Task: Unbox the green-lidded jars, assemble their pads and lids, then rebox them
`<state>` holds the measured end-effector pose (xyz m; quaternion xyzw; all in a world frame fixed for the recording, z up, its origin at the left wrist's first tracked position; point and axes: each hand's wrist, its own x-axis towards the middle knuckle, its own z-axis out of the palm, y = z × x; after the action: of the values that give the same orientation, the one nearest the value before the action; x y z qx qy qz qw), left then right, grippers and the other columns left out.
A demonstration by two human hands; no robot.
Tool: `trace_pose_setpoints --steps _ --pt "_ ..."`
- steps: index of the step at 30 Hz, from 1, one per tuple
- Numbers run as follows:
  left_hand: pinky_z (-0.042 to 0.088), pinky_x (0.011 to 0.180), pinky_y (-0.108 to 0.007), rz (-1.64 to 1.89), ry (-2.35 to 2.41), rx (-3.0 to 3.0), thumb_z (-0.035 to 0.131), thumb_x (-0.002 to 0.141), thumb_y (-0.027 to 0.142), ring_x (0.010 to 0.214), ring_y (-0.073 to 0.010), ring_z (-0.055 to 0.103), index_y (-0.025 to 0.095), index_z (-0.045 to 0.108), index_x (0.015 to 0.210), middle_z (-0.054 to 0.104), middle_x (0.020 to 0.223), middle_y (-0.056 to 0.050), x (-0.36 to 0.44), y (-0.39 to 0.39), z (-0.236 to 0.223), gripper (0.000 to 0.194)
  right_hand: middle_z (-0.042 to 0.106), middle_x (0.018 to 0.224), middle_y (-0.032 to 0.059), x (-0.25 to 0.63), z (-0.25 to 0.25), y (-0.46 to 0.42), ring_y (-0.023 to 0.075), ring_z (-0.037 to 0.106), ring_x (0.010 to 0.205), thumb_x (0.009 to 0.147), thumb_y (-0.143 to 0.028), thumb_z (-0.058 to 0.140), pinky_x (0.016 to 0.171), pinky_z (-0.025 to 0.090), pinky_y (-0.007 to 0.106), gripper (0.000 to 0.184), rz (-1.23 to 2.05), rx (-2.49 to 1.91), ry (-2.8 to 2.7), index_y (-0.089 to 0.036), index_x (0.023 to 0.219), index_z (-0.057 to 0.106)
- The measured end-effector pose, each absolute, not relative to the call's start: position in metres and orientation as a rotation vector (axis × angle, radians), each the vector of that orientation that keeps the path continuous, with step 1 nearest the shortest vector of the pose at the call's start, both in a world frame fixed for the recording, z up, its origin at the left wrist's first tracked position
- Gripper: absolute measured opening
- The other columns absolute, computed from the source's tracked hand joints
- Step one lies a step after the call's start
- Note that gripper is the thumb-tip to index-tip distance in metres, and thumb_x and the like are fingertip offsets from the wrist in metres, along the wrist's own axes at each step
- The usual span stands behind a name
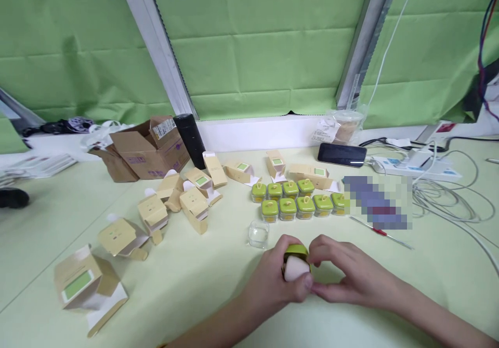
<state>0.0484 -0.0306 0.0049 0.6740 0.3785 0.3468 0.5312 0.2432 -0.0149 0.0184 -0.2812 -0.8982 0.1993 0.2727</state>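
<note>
My left hand (pixel 278 280) is closed around a small green lid (pixel 296 249), turned so that a smooth white piece (pixel 295 269) shows inside it. At its right side, my right hand (pixel 343 270) has its fingers bent, with index finger and thumb at the rim. A clear square cup (pixel 258 233) stands open on the table just beyond my left hand. Behind it are two rows of small clear jars (pixel 287 209) with green lids and yellowish loop handles.
Opened cardboard boxes (pixel 119 236) lie across the left and back. Further back are a brown carton (pixel 150 150), a black bottle (pixel 189 140), a phone (pixel 342 154) and a power strip (pixel 417 167) with tangled cables. A red-and-silver tool (pixel 380 231) lies at right.
</note>
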Motion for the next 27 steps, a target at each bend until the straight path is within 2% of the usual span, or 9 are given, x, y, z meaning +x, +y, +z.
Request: trace_pose_setpoints --steps 2,6,10,13,17,24,27 --pt "0.033 0.056 -0.023 0.807 0.929 1.667 0.059 0.072 0.036 0.062 -0.0129 0.042 0.020 0.046 0.097 0.050 0.075 0.001 0.048 -0.031 0.007 0.032 0.061 0.083 0.0014 0.244 0.013 -0.014 0.0144 0.059 0.066 0.084 -0.029 0.060 0.055 0.046 0.024 0.012 0.464 -0.707 -2.438 -0.025 0.092 0.052" --pt "0.032 0.053 -0.023 0.803 0.955 1.694 0.058 0.070 0.035 0.059 -0.0127 0.041 0.021 0.047 0.095 0.047 0.069 0.003 0.049 -0.033 0.008 0.031 0.062 0.079 0.0010 0.244 0.009 -0.014 0.0141 0.058 0.061 0.087 -0.038 0.057 0.052 0.043 0.025 0.020 0.258 -0.609 -2.462 -0.025 0.102 0.052" --pt "0.033 0.054 -0.024 0.822 0.950 1.669 0.059 0.067 0.034 0.060 -0.0128 0.041 0.020 0.047 0.092 0.048 0.070 0.003 0.051 -0.035 0.010 0.030 0.063 0.072 0.0005 0.242 0.013 -0.015 0.0137 0.057 0.055 0.091 -0.039 0.051 0.050 0.041 0.025 0.016 0.056 -0.561 -2.484 -0.025 0.098 0.055" --pt "0.034 0.054 -0.023 0.773 0.940 1.592 0.065 0.061 0.032 0.061 -0.0130 0.043 0.021 0.046 0.091 0.050 0.071 0.003 0.051 -0.036 0.015 0.037 0.063 0.065 0.0001 0.241 0.014 -0.015 0.0133 0.055 0.049 0.094 -0.037 0.045 0.045 0.038 0.025 0.017 -0.077 -0.550 -2.501 -0.025 0.092 0.057" --pt "0.036 0.052 -0.023 0.720 0.937 1.594 0.068 0.058 0.028 0.061 -0.0130 0.046 0.021 0.046 0.096 0.052 0.074 0.002 0.052 -0.038 0.022 0.044 0.064 0.064 0.0011 0.242 0.012 -0.016 0.0135 0.057 0.050 0.096 -0.038 0.041 0.046 0.041 0.025 0.021 -0.023 -0.529 -2.455 -0.024 0.092 0.055" --pt "0.036 0.050 -0.021 0.884 0.906 1.675 0.063 0.057 0.029 0.052 -0.0098 0.041 0.020 0.049 0.084 0.049 0.062 0.004 0.053 -0.039 0.016 0.032 0.064 0.062 0.0001 0.241 0.004 -0.019 0.0143 0.059 0.054 0.094 -0.033 0.048 0.050 0.043 0.025 0.015 0.042 -0.386 -2.371 -0.022 0.103 0.051" --pt "0.036 0.049 -0.021 0.936 0.917 1.702 0.062 0.055 0.027 0.052 -0.0094 0.041 0.020 0.049 0.084 0.048 0.061 0.005 0.054 -0.039 0.015 0.032 0.063 0.060 0.0002 0.238 0.007 -0.020 0.0129 0.057 0.051 0.096 -0.030 0.042 0.048 0.041 0.024 0.015 0.015 -0.367 -2.334 -0.020 0.098 0.053"
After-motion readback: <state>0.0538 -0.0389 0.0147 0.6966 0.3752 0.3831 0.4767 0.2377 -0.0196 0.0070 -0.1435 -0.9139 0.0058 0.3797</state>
